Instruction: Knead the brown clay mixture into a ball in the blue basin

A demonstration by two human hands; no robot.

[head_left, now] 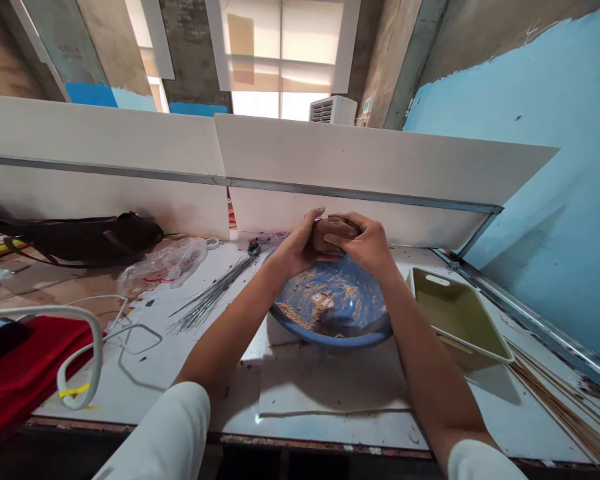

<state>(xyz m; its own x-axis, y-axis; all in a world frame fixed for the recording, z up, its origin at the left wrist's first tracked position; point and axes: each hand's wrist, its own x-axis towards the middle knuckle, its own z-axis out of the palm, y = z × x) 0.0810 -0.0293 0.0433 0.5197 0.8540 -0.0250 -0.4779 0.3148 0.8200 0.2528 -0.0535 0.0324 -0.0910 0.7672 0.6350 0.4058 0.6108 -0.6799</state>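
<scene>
Both of my hands hold one brown lump of clay (pixel 334 231) above the far rim of a blue basin (pixel 330 333). My left hand (pixel 296 245) cups the lump from the left with its fingers wrapped round it. My right hand (pixel 367 245) presses on it from the right and top, fingers curled over it. Brown crumbs and smears line the inside of the basin. The basin rests on a white board (pixel 330 387) on the table.
A yellow-green rectangular tray (pixel 485 340) stands right of the basin. Thin sticks (pixel 565 407) lie at the right edge. A bundle of metal wires (pixel 215 293), a clear plastic bag (pixel 163 267), a dark bag (pixel 85 240), white cable (pixel 80 373) and red cloth (pixel 25 373) lie left. White partitions (pixel 360 167) stand behind.
</scene>
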